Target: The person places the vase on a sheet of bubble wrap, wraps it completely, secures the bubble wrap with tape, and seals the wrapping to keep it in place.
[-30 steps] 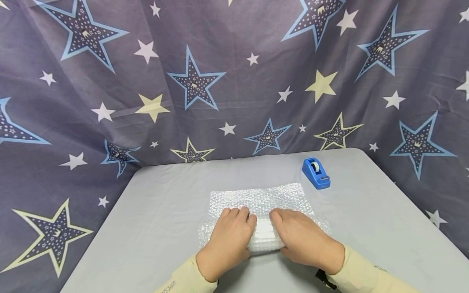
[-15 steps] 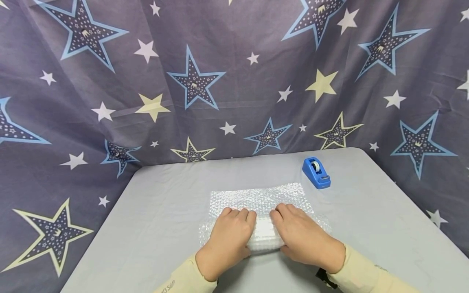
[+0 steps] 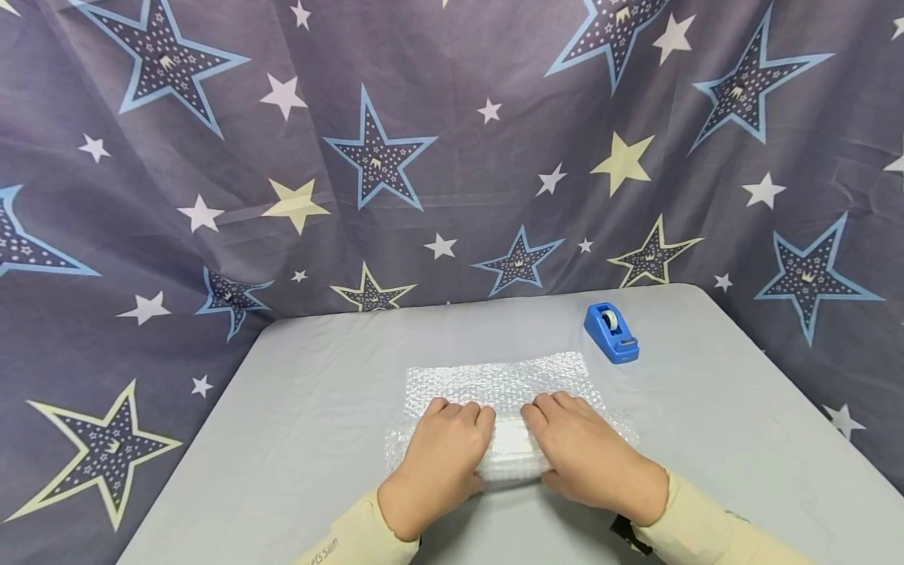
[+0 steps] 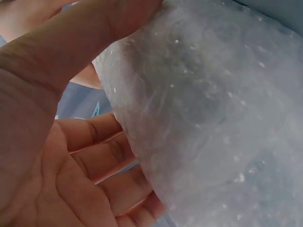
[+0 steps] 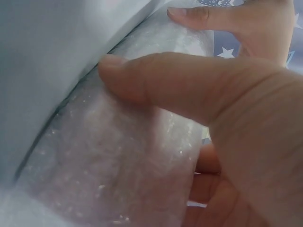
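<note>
A sheet of clear bubble wrap lies on the table, its near part folded or rolled into a thick bundle. My left hand grips the bundle from the left, fingers over the top and thumb at the near side. From the right, my right hand holds it the same way. In the left wrist view the fingers curve behind the bubble wrap. The right wrist view has the thumb pressed on the near face of the bubble wrap. Whatever lies inside the layers is hidden.
A blue tape dispenser with a roll of tape stands beyond the sheet at the back right. The table has a pale grey cover. Behind it and along its sides hangs a dark curtain printed with stars.
The right fingers have shifted slightly up and away over the bundle. The left hand and the sheet stay almost where they were.
</note>
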The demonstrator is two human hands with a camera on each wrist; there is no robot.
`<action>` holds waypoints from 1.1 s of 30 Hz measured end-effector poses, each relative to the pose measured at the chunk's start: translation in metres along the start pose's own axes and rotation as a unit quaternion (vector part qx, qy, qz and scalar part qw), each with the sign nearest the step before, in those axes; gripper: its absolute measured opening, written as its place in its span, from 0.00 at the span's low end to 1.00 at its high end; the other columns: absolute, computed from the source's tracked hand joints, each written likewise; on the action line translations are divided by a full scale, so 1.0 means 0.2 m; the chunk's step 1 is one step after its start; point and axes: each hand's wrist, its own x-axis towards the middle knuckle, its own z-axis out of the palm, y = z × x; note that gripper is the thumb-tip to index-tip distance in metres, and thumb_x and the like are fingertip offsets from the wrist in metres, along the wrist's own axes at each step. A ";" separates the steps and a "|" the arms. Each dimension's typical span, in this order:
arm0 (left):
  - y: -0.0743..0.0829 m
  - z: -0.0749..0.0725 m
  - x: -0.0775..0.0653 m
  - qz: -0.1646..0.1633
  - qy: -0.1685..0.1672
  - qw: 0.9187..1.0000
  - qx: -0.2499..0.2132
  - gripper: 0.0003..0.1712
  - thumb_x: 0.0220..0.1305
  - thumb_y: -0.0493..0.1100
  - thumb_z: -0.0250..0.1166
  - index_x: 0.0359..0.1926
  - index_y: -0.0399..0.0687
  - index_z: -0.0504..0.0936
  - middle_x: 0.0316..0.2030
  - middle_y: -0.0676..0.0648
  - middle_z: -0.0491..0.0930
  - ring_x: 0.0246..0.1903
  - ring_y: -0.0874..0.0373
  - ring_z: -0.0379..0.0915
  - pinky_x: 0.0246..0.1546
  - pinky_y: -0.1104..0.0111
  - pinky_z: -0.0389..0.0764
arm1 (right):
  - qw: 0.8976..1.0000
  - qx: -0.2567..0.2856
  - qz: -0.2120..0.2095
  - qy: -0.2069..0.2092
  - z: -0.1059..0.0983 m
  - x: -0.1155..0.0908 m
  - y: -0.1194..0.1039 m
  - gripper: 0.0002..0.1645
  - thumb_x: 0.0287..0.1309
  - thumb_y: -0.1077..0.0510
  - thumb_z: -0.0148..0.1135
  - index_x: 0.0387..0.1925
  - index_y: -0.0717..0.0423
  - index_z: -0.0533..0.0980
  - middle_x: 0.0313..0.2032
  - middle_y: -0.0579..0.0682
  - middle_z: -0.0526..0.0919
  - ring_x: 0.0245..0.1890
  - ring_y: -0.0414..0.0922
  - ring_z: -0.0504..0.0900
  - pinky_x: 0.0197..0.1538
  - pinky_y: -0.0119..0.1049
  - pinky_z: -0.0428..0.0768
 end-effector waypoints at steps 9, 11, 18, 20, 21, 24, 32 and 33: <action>0.02 -0.02 0.00 -0.010 -0.016 1.000 0.012 0.37 0.28 0.54 0.88 0.39 0.51 0.77 0.31 0.53 0.77 0.29 0.55 0.77 0.36 0.61 0.72 | 1.000 -0.008 -0.012 0.006 -0.01 0.00 0.01 0.44 0.27 0.52 0.84 0.52 0.57 0.76 0.46 0.50 0.83 0.48 0.50 0.81 0.53 0.49 0.79; 0.02 -0.02 0.00 -0.011 -0.018 1.000 0.014 0.38 0.27 0.54 0.89 0.40 0.51 0.76 0.31 0.53 0.77 0.29 0.55 0.76 0.36 0.61 0.72 | 1.000 -0.009 -0.014 0.008 -0.01 0.01 0.01 0.44 0.26 0.53 0.84 0.52 0.58 0.76 0.47 0.51 0.84 0.49 0.50 0.82 0.55 0.49 0.79; 0.04 -0.01 0.00 -0.015 -0.032 0.999 0.016 0.43 0.26 0.56 0.90 0.42 0.51 0.74 0.34 0.51 0.75 0.32 0.53 0.74 0.33 0.61 0.68 | 1.000 -0.011 -0.016 -0.001 -0.03 0.00 0.01 0.45 0.28 0.51 0.85 0.53 0.58 0.77 0.48 0.51 0.85 0.51 0.50 0.84 0.54 0.50 0.80; 0.04 0.00 0.00 -0.017 -0.035 0.999 0.018 0.42 0.27 0.55 0.89 0.43 0.51 0.74 0.35 0.51 0.75 0.32 0.53 0.74 0.33 0.61 0.68 | 1.000 -0.013 -0.018 -0.005 -0.03 0.00 0.01 0.46 0.28 0.51 0.86 0.54 0.59 0.77 0.49 0.52 0.85 0.51 0.51 0.84 0.54 0.51 0.80; 0.04 0.00 0.00 -0.018 -0.036 0.999 0.018 0.41 0.28 0.55 0.89 0.43 0.51 0.74 0.35 0.51 0.75 0.32 0.53 0.74 0.33 0.61 0.67 | 1.000 -0.014 -0.020 -0.005 -0.03 0.00 0.01 0.46 0.28 0.50 0.86 0.54 0.59 0.77 0.49 0.52 0.85 0.51 0.51 0.84 0.54 0.51 0.80; 0.04 0.00 0.00 -0.019 -0.036 0.999 0.019 0.40 0.29 0.54 0.89 0.43 0.51 0.75 0.35 0.51 0.76 0.33 0.53 0.75 0.34 0.61 0.69 | 1.000 -0.013 -0.023 -0.002 -0.03 0.00 0.02 0.46 0.29 0.50 0.86 0.54 0.59 0.76 0.49 0.52 0.85 0.50 0.51 0.85 0.55 0.50 0.80; 0.03 0.00 0.00 -0.016 -0.021 0.999 0.024 0.38 0.29 0.53 0.88 0.41 0.51 0.76 0.33 0.52 0.78 0.31 0.55 0.79 0.38 0.61 0.73 | 0.999 0.002 -0.028 0.021 -0.01 0.00 0.04 0.41 0.26 0.51 0.86 0.44 0.52 0.70 0.35 0.44 0.81 0.41 0.47 0.84 0.52 0.47 0.79; 0.03 0.00 0.00 -0.016 -0.018 0.999 0.024 0.38 0.29 0.52 0.88 0.41 0.50 0.75 0.32 0.53 0.78 0.31 0.55 0.79 0.38 0.61 0.73 | 0.999 0.004 -0.028 0.023 -0.01 0.00 0.04 0.41 0.26 0.51 0.86 0.43 0.52 0.70 0.35 0.44 0.80 0.40 0.46 0.84 0.52 0.47 0.79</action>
